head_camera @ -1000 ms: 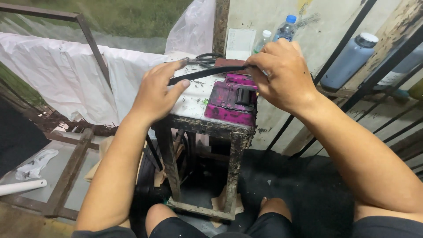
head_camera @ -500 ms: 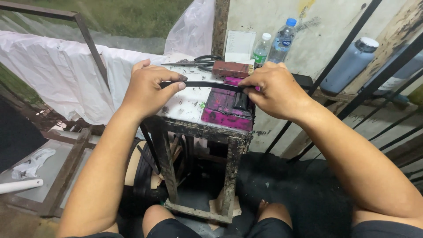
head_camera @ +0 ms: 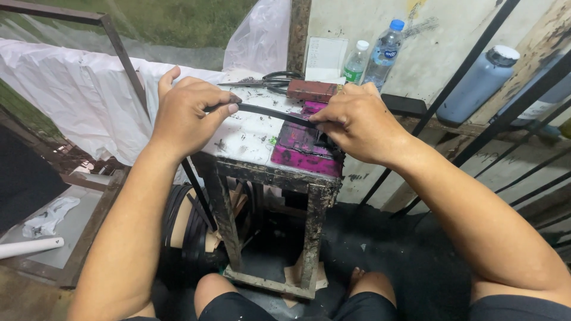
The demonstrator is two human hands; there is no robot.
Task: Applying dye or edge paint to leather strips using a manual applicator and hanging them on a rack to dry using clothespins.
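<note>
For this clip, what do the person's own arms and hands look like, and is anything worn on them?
Both arms are bare along all that shows, with no sleeves in view. The left hand and right hand wear no gloves, rings, watch or bands that I can see. The fingernails are short.
</note>
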